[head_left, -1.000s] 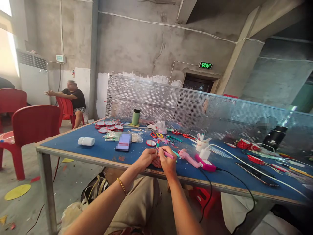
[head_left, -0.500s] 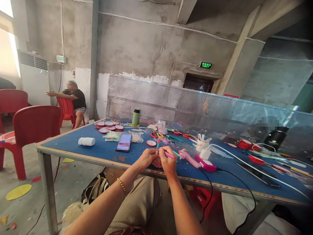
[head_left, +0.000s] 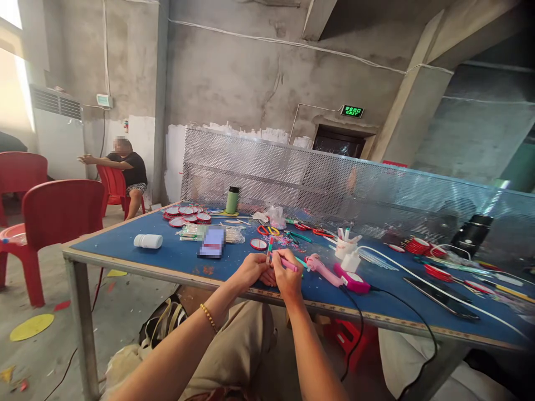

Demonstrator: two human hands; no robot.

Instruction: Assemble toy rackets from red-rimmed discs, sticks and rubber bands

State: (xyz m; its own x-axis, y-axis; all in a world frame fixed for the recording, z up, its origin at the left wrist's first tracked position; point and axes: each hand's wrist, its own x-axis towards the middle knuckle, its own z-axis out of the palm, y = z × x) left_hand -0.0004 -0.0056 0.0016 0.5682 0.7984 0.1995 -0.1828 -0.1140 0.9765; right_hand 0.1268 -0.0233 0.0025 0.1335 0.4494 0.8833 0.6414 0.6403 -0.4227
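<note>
At the near edge of the table my left hand (head_left: 256,271) is closed round the lower part of a thin upright strip, red and green towards its top (head_left: 270,244). My right hand (head_left: 287,278) grips a pink pen (head_left: 289,265), its tip end close to the strip and the left fingers. The two hands meet, so the lower end of the strip is hidden. Just beyond them lies a round red-rimmed disc (head_left: 258,244) with a pale face. A pink hand tool (head_left: 324,270) with a black cord lies to the right of my right hand.
On the blue table (head_left: 175,267) are a phone (head_left: 212,243), a white bottle (head_left: 147,241), a green flask (head_left: 232,200), stacked red-rimmed discs (head_left: 186,214), pliers (head_left: 298,237) and a cup of pens (head_left: 345,247). Perforated metal panel (head_left: 267,167) stands behind. A person (head_left: 129,167) sits far left.
Almost nothing differs. Both hands stay in place with the strip and the pink pen; any shift is too slight to make out.
</note>
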